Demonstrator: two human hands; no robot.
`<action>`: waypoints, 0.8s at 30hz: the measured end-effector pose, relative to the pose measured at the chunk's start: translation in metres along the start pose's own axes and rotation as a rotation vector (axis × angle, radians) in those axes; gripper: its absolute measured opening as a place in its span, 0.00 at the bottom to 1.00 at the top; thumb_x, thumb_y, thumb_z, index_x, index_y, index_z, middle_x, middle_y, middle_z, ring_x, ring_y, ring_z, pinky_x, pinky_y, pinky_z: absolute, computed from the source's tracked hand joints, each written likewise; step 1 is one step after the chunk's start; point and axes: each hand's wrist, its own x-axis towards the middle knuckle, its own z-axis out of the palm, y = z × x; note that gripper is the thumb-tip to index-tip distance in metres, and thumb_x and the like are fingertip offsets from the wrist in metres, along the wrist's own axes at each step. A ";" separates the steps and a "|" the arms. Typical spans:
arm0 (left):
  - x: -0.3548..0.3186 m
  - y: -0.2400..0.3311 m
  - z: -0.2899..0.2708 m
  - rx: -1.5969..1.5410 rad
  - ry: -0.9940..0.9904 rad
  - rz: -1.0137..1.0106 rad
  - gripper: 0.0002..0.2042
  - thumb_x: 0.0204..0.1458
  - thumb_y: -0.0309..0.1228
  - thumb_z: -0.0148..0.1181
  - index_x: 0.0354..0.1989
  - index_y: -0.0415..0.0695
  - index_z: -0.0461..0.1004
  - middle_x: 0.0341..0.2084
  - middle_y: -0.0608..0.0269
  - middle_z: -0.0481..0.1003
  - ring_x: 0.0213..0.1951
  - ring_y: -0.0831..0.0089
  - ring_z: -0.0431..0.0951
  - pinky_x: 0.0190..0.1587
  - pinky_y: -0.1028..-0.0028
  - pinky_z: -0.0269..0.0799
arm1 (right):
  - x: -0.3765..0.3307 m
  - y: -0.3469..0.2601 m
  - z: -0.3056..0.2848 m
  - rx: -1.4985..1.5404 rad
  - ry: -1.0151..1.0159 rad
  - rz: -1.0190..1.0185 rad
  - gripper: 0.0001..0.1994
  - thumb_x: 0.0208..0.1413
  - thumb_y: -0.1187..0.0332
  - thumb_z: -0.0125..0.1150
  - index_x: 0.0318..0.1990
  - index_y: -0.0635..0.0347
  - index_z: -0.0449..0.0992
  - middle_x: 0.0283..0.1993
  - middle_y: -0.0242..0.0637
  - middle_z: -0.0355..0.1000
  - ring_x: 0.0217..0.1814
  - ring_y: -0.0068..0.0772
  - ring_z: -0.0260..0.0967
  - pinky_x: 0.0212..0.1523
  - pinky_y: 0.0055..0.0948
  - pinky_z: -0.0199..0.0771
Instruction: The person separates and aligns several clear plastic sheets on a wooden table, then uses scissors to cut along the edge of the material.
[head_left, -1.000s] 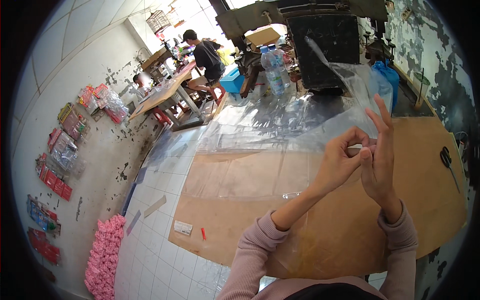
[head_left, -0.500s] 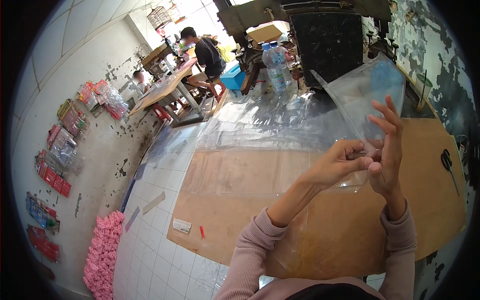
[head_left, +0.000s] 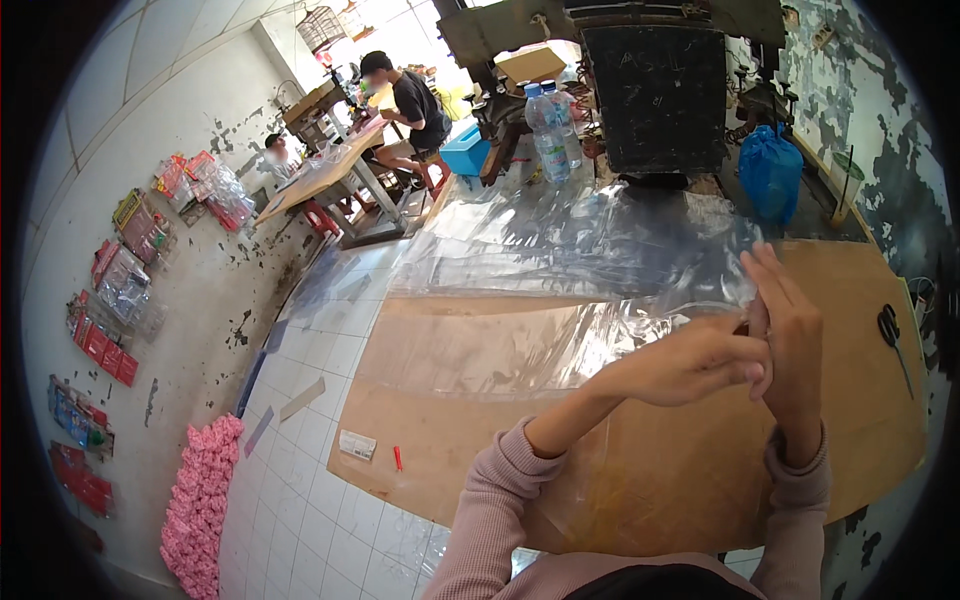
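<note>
A clear plastic sheet [head_left: 610, 335] lies across the brown tabletop and catches bright glare; its right end runs up to my hands. My left hand [head_left: 690, 360] is closed, its bent fingers around the sheet's gathered end, which is mostly hidden. Against those fingertips stands my right hand [head_left: 792, 335], its long fingers stretched out side by side and its palm turned toward the left hand. The right thumb is largely covered. Beyond, a layered pile of clear plastic [head_left: 520, 240] covers the far part of the table.
Black-handled scissors [head_left: 890, 330] lie at the right. A blue bag [head_left: 769, 180], two water bottles [head_left: 548, 135] and a black machine [head_left: 650, 100] stand at the back. A white label [head_left: 357, 445] and red stick [head_left: 397, 458] lie front left. A person [head_left: 415, 110] sits at another table.
The raised plastic has dropped from in front of the blue bag to the table. My right fingers have drawn together, and both hands have moved slightly down and right.
</note>
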 end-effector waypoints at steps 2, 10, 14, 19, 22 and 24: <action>-0.009 0.002 0.007 0.013 0.050 -0.048 0.08 0.55 0.29 0.46 0.26 0.43 0.69 0.28 0.59 0.66 0.36 0.66 0.67 0.41 0.70 0.61 | 0.002 -0.002 0.005 -0.018 0.046 0.006 0.18 0.50 0.78 0.46 0.50 0.68 0.67 0.48 0.55 0.66 0.45 0.49 0.68 0.38 0.31 0.70; -0.148 0.021 0.023 0.896 0.016 -0.180 0.03 0.47 0.29 0.52 0.24 0.47 0.66 0.25 0.66 0.67 0.34 0.73 0.69 0.42 0.63 0.59 | -0.107 0.228 -0.011 -0.774 -0.074 0.345 0.16 0.47 0.80 0.51 0.47 0.65 0.70 0.30 0.49 0.72 0.21 0.44 0.68 0.20 0.34 0.66; -0.205 0.036 0.009 1.153 0.006 -0.331 0.04 0.45 0.31 0.55 0.23 0.50 0.66 0.24 0.71 0.68 0.32 0.78 0.69 0.40 0.68 0.58 | -0.097 0.229 -0.017 -0.742 0.268 -0.274 0.14 0.47 0.79 0.52 0.44 0.64 0.72 0.27 0.47 0.71 0.24 0.45 0.70 0.23 0.33 0.67; -0.226 0.054 -0.003 1.378 -0.001 -0.300 0.06 0.44 0.33 0.57 0.22 0.52 0.66 0.23 0.74 0.67 0.30 0.80 0.69 0.38 0.72 0.58 | -0.106 0.261 -0.004 -0.680 0.016 0.037 0.08 0.49 0.76 0.52 0.38 0.63 0.73 0.26 0.51 0.68 0.24 0.47 0.68 0.22 0.35 0.65; -0.245 0.047 -0.007 1.376 -0.017 -0.438 0.07 0.41 0.31 0.59 0.20 0.50 0.66 0.23 0.73 0.70 0.31 0.79 0.72 0.36 0.70 0.60 | -0.102 0.268 -0.003 -0.567 0.006 -0.121 0.07 0.52 0.70 0.52 0.35 0.63 0.72 0.22 0.46 0.68 0.21 0.41 0.67 0.20 0.32 0.64; -0.324 0.023 0.000 1.266 0.282 -0.391 0.03 0.42 0.30 0.57 0.22 0.49 0.69 0.25 0.70 0.72 0.31 0.73 0.72 0.35 0.67 0.61 | -0.164 0.397 -0.017 -0.341 -0.042 0.565 0.09 0.55 0.65 0.51 0.32 0.64 0.71 0.19 0.40 0.65 0.17 0.34 0.64 0.17 0.29 0.62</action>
